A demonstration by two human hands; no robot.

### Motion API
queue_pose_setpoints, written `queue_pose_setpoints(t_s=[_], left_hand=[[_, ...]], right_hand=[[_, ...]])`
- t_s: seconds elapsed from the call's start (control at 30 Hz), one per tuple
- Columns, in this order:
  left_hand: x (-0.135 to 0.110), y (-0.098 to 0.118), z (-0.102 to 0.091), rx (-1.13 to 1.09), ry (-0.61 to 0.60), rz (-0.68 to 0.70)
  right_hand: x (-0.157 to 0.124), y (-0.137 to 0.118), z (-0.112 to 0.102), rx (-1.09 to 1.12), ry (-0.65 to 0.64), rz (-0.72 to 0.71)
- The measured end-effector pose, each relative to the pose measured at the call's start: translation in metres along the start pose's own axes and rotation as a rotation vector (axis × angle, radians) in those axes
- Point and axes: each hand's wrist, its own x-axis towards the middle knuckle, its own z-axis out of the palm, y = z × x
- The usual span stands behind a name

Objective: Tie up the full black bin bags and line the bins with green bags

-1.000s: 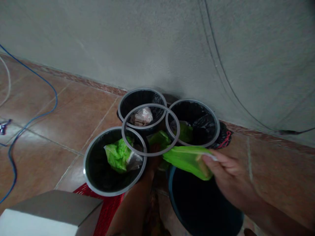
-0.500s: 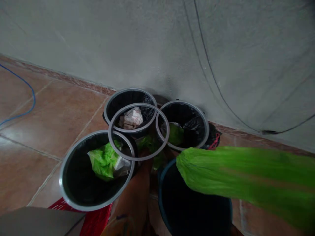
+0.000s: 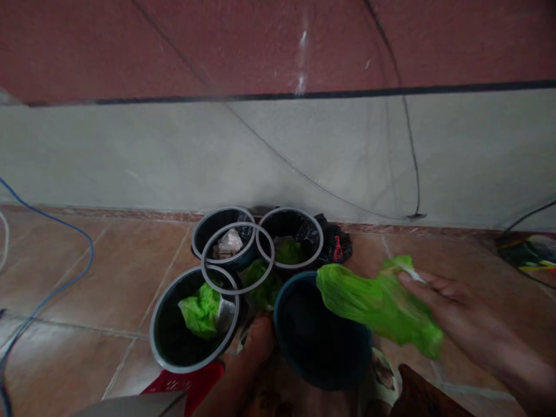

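The upper wall (image 3: 278,40) is dark red, and a black stripe (image 3: 278,95) separates it from the pale grey plaster (image 3: 108,156) below. A thin black wire (image 3: 406,133) runs down the plaster. A brown skirting strip (image 3: 130,215) meets glossy brown floor tiles (image 3: 117,272), where a blue cable (image 3: 89,255) lies.

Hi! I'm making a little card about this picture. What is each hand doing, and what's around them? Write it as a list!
Right hand: pinching a green plastic bag
Left hand: low down, nothing visible in it, beside a dark blue bucket
Nearby: black-lined bins with grey rims, one holding crumpled green plastic
Also nearby: a loose grey ring over the bins
Floor: brown tiles with a blue cable
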Motion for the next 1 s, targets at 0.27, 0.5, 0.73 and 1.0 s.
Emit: queue_pose_setpoints(t_s=[0.27,0.5,0.73,1.0], left_hand=[[-0.088,0.086,-0.087,-0.375,0.050,0.157],[-0.114,0.174,-0.097,-0.868,0.073,0.087],[-0.091,0.163,-0.070,-1.094,0.259,0.056],[-0.055,0.125,-0.115,-1.561,0.381,-0.228]], right_hand=[[-0.063,-0.021,0.067,-0.188,-0.140,-0.352],[-0.092,0.001,0.111,-0.346,-0.249,-0.545],[-0.097,0.012,0.121,-0.448,-0.274,-0.560],[-0.092,0.009,0.124,-0.542,-0.317,-0.464]])
